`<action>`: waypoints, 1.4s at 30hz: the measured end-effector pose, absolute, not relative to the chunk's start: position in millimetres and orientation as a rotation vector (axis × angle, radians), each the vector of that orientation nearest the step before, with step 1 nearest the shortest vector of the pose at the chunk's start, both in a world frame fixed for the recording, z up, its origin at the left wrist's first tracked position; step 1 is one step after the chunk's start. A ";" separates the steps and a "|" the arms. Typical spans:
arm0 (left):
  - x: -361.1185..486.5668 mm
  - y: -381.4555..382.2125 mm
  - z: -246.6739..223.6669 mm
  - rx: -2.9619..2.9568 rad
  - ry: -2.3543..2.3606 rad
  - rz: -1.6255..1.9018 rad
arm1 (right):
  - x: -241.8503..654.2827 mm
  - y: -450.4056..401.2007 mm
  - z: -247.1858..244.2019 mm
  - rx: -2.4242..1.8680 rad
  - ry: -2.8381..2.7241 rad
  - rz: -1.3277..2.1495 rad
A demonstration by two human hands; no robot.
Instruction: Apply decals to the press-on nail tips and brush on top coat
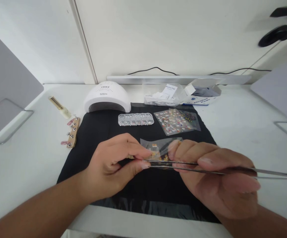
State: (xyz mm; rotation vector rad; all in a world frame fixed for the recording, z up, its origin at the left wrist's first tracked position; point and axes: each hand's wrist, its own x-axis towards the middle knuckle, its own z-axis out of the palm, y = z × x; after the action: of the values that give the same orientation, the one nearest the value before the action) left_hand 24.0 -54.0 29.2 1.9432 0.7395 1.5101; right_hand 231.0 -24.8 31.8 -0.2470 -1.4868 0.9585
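Note:
My right hand (212, 168) is closed around a pair of long metal tweezers (272, 172), whose tips point left. At those tips my left hand (118, 162) is closed in a pinch, thumb against forefinger. What lies between its fingertips is too small and hidden to make out. Just behind both hands is a clear sticker sheet (147, 143) with orange and yellow designs, partly covered by the fingers. Farther back on the black cloth (103, 129) lie a clear compartment case (136, 119) of small shiny pieces and a sheet of colourful stickers (169, 122).
A white nail lamp (107, 96) stands at the back left. Left of the cloth are a nail-tip holder (73, 134) and a gold-capped bottle (60, 107). A clear plastic box (153, 99) and an open alcohol pad carton (204, 99) stand behind the stickers.

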 end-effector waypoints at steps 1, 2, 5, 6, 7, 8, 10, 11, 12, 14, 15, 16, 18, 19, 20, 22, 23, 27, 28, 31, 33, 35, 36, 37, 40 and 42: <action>23.9 -54.1 29.3 1.940 0.741 1.508 | 231.6 -24.7 32.1 -0.248 -1.489 0.957; 23.9 -54.1 29.4 1.938 0.739 1.508 | 232.0 -24.5 32.4 -0.246 -1.488 0.955; 24.1 -54.2 29.5 1.940 0.728 1.503 | 232.1 -24.5 32.0 -0.227 -1.496 0.959; 24.3 -54.2 29.5 1.941 0.726 1.504 | 231.6 -24.7 31.5 -0.222 -1.493 0.957; 24.4 -54.2 29.5 1.941 0.725 1.504 | 231.0 -25.1 30.9 -0.222 -1.485 0.954; 24.6 -54.2 29.6 1.940 0.724 1.506 | 230.3 -25.5 30.1 -0.227 -1.476 0.953; 24.7 -54.1 30.0 1.938 0.723 1.512 | 229.1 -26.2 28.9 -0.238 -1.455 0.945; 24.6 -54.1 30.2 1.938 0.726 1.512 | 228.9 -26.4 28.5 -0.240 -1.449 0.942; 24.5 -54.0 30.4 1.939 0.730 1.509 | 228.9 -26.4 28.5 -0.240 -1.447 0.943; 24.2 -54.0 30.7 1.944 0.736 1.501 | 229.5 -26.0 29.1 -0.230 -1.463 0.953; 24.0 -54.0 30.7 1.947 0.739 1.496 | 230.0 -25.7 29.7 -0.223 -1.476 0.959; 23.9 -54.0 30.6 1.948 0.742 1.494 | 230.4 -25.4 30.3 -0.222 -1.488 0.964; 23.8 -54.2 30.3 1.950 0.738 1.491 | 230.9 -25.2 31.1 -0.233 -1.496 0.963; 23.9 -54.3 30.2 1.949 0.737 1.492 | 230.9 -25.2 31.4 -0.246 -1.491 0.960; 23.9 -54.5 30.1 1.948 0.736 1.493 | 230.9 -25.3 31.5 -0.259 -1.484 0.959; 24.0 -54.9 30.1 1.946 0.731 1.496 | 230.6 -25.5 31.8 -0.261 -1.474 0.965; 24.0 -55.1 30.2 1.945 0.729 1.495 | 230.5 -25.5 32.1 -0.251 -1.478 0.974; 24.0 -55.7 30.2 1.939 0.719 1.489 | 229.5 -25.6 32.5 -0.226 -1.480 0.996; 24.0 -55.8 30.1 1.938 0.718 1.488 | 229.3 -25.6 32.3 -0.227 -1.475 0.990; 24.3 -56.1 30.0 1.930 0.717 1.488 | 229.0 -25.7 31.4 -0.229 -1.468 0.975; 24.5 -56.2 30.1 1.926 0.709 1.492 | 229.4 -25.5 31.0 -0.229 -1.471 0.974; 24.5 -56.3 30.4 1.924 0.708 1.496 | 229.8 -25.4 30.9 -0.226 -1.476 0.975; 24.5 -56.3 30.6 1.925 0.707 1.494 | 229.9 -25.5 30.8 -0.222 -1.479 0.970; 24.4 -56.2 30.8 1.927 0.708 1.490 | 229.7 -25.8 30.7 -0.219 -1.481 0.966; 24.0 -56.1 31.2 1.936 0.714 1.475 | 228.6 -27.2 30.3 -0.214 -1.454 0.965; 23.9 -56.0 31.0 1.933 0.707 1.480 | 228.1 -28.2 30.1 -0.209 -1.432 0.981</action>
State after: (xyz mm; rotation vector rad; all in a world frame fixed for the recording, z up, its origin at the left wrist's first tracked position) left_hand 23.9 -56.0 31.0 1.9328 0.7068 1.4802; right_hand 228.1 -28.2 30.1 -0.2094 -1.4317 0.9812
